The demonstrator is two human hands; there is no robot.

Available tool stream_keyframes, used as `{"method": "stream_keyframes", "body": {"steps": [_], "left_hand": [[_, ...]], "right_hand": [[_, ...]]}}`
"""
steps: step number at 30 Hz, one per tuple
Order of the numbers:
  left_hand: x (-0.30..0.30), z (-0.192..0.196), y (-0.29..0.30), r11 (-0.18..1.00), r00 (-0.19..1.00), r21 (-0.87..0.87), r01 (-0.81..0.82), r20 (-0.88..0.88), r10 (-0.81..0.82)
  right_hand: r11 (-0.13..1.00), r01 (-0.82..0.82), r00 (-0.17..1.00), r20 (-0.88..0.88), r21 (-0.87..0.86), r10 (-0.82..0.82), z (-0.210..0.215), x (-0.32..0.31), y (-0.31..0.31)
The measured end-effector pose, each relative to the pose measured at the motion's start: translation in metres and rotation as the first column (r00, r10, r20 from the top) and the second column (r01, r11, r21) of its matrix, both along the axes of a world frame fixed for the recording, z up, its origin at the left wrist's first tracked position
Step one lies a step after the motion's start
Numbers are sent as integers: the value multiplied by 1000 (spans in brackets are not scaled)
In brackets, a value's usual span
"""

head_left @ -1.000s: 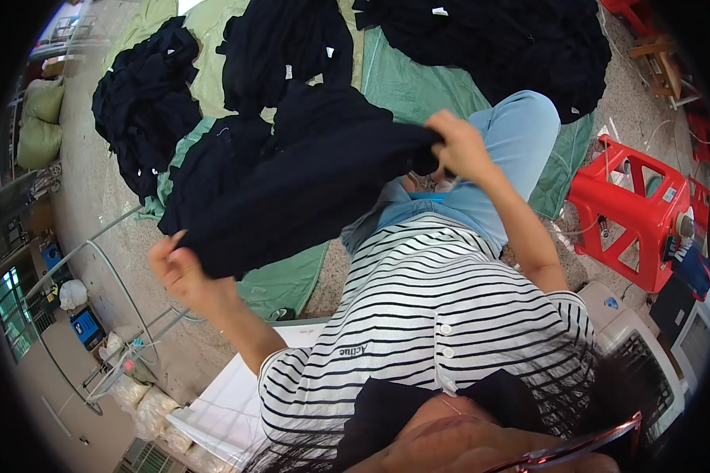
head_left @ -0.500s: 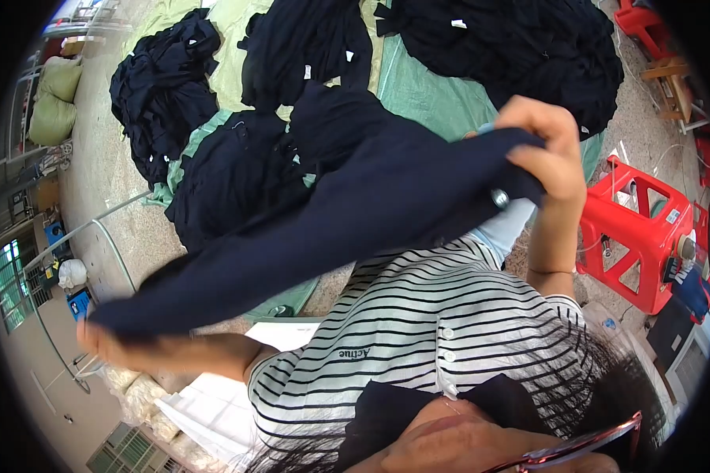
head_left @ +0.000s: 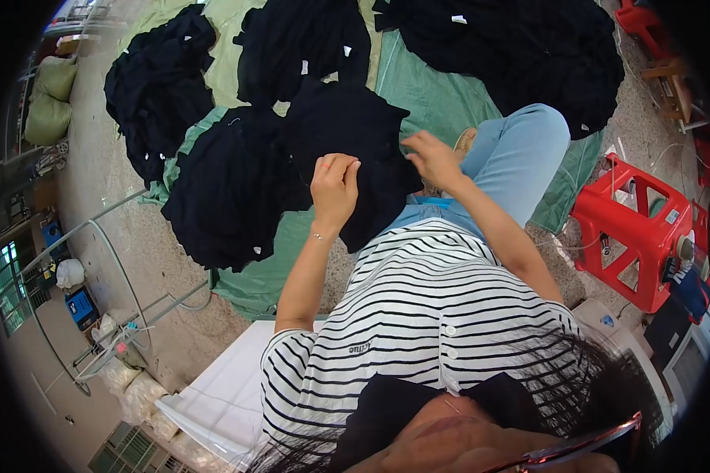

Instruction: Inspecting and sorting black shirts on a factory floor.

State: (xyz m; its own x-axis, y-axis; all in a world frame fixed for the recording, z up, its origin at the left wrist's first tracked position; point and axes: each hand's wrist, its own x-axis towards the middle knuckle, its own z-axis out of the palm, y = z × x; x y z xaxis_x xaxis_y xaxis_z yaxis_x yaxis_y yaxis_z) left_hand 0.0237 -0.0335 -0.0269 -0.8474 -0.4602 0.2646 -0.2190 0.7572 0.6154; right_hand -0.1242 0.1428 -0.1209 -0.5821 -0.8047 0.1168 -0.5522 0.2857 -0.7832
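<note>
My left hand [head_left: 334,193] is raised over a navy garment [head_left: 351,118]. Its fingers are curled together, and whatever may be in them is hidden. To its right my right hand [head_left: 435,162] hovers at the garment's right edge, its bent fingers apart and no cloth visible in them. The garment lies spread out in front of me, close beside another heap of navy garments [head_left: 225,189]. Both forearms reach forward from the striped shirt.
More navy garment heaps [head_left: 159,91] lie on green sheeting [head_left: 438,79], with a larger pile [head_left: 521,51] at the far right. A red plastic stool [head_left: 635,229] stands at my right. Metal tubing [head_left: 110,217] and a white board [head_left: 221,394] are on the left.
The navy garment stretched between my hands has come down onto the pile. My left hand has moved right and forward, my right hand left, bringing them closer together.
</note>
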Motion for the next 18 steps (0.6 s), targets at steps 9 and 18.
{"method": "stream_keyframes", "body": {"steps": [9, 18], "left_hand": [[-17, -4, 12, 997, 998, 45, -62, -23, 63], [-37, 12, -4, 914, 972, 406, 16, 206, -109]], "right_hand": [[982, 20, 982, -183, -188, -55, 26, -6, -40], [830, 400, 905, 310, -389, -291, 58, -10, -35]]}}
